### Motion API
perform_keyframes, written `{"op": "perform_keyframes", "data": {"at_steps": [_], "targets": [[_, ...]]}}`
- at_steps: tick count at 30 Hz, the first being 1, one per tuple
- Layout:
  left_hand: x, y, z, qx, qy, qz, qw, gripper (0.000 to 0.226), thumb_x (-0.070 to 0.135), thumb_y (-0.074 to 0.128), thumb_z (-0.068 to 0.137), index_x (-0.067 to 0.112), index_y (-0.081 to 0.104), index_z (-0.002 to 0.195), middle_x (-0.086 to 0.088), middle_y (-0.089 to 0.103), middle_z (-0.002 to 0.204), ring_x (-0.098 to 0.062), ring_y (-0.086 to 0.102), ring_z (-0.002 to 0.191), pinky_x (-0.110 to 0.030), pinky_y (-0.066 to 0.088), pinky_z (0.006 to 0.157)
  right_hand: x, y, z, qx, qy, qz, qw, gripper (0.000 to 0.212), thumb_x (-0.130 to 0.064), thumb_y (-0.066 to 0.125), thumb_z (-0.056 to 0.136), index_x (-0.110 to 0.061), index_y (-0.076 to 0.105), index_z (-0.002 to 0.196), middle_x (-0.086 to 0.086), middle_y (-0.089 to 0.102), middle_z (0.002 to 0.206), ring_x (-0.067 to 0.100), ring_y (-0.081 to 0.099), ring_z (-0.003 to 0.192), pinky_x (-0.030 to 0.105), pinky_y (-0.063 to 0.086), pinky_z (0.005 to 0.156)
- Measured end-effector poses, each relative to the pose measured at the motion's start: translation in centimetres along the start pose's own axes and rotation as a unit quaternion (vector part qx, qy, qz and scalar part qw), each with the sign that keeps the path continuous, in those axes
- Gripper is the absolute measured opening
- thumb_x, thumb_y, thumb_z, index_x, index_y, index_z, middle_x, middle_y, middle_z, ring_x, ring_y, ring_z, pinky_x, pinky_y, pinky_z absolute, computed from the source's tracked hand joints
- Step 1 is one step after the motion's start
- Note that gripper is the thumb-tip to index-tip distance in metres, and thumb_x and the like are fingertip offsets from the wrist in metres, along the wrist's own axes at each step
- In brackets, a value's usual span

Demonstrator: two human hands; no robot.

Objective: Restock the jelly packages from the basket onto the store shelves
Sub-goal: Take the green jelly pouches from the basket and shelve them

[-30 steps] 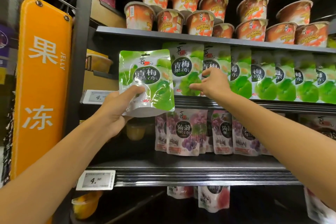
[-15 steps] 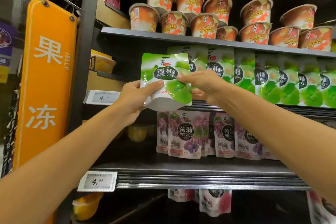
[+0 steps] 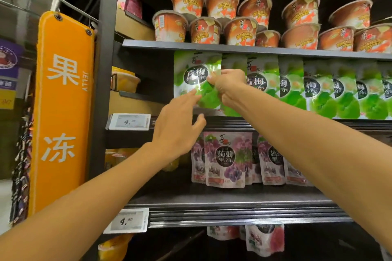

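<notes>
Standing upright at the left end of the middle shelf point(image 3: 373, 124), the green jelly pouch point(image 3: 188, 76) fronts a row of matching green pouches point(image 3: 318, 91) that runs off to the right. The right hand point(image 3: 230, 88) pinches its right edge with curled fingers. The left hand point(image 3: 178, 127) is spread, fingers straight, the tips touching the pouch's lower front. Orange cups point(image 3: 212, 29) are stacked on the shelf above, and purple pouches point(image 3: 224, 159) stand on the one below. Price tags point(image 3: 129, 121) marked 4.90 sit on the shelf edges, near an orange sign point(image 3: 63, 101) reading JELLY.
</notes>
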State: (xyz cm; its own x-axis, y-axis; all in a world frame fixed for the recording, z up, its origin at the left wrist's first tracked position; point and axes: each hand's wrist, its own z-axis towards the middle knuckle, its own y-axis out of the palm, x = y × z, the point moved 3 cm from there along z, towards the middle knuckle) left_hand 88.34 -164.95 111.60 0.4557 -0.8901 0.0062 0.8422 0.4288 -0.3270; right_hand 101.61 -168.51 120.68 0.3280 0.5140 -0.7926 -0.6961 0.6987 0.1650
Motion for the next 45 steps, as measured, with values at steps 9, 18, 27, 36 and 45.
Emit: {"op": "perform_keyframes", "data": {"at_steps": [9, 18, 27, 36, 45], "targets": [[-1.4, 2.1, -2.0, -0.014, 0.037, 0.083, 0.996, 0.049, 0.038, 0.041, 0.1, 0.021, 0.043, 0.146, 0.005, 0.039, 0.155, -0.007, 0.033, 0.143, -0.031, 0.008, 0.122, 1.2, -1.0, -1.0, -0.048, -0.085, -0.185, 0.978, 0.029, 0.003, 0.067, 0.085, 0.018, 0.06, 0.109, 0.034, 0.065, 0.111, 0.043, 0.069, 0.097, 0.056, 0.058, 0.08], [-0.2, 2.1, -2.0, 0.026, 0.034, 0.037, 0.998, 0.042, 0.037, 0.042, 0.098, 0.019, 0.057, 0.133, 0.002, 0.058, 0.138, -0.012, 0.049, 0.131, -0.027, 0.017, 0.118, 2.0, -3.2, -1.8, -0.069, -0.101, -0.204, 0.971, 0.019, 0.009, 0.066, 0.085, 0.0, 0.066, 0.101, 0.023, 0.069, 0.101, 0.03, 0.073, 0.072, 0.038, 0.063, 0.065], [1.0, 2.1, -3.9, 0.036, 0.039, -0.029, 0.998, 0.029, 0.023, 0.049, 0.096, 0.019, 0.062, 0.122, 0.004, 0.064, 0.126, -0.013, 0.052, 0.125, -0.031, 0.024, 0.117, 2.9, -5.8, -3.2, -0.084, -0.13, -0.161, 0.975, 0.02, 0.006, 0.062, 0.087, 0.0, 0.063, 0.106, 0.018, 0.072, 0.085, 0.023, 0.074, 0.076, 0.033, 0.063, 0.065], [5.3, 4.6, -10.0, -0.006, -0.024, -0.192, 0.981, 0.021, 0.017, 0.047, 0.09, 0.024, 0.066, 0.096, 0.012, 0.064, 0.093, -0.008, 0.057, 0.092, -0.038, 0.048, 0.087, 9.5, -11.3, -10.3, -0.119, -0.074, -0.062, 0.988, 0.013, 0.001, 0.068, 0.085, -0.011, 0.068, 0.09, -0.002, 0.072, 0.064, 0.012, 0.07, 0.059, 0.024, 0.054, 0.048], [10.3, 10.0, -26.2, -0.121, -0.19, -0.211, 0.951, 0.02, 0.01, 0.053, 0.091, 0.024, 0.068, 0.093, 0.011, 0.063, 0.088, -0.004, 0.052, 0.08, -0.018, 0.04, 0.075, 24.3, -23.2, -23.4, -0.147, 0.11, -0.097, 0.978, 0.009, -0.008, 0.07, 0.086, -0.015, 0.072, 0.092, -0.002, 0.076, 0.076, 0.013, 0.072, 0.065, 0.02, 0.052, 0.049]]}}
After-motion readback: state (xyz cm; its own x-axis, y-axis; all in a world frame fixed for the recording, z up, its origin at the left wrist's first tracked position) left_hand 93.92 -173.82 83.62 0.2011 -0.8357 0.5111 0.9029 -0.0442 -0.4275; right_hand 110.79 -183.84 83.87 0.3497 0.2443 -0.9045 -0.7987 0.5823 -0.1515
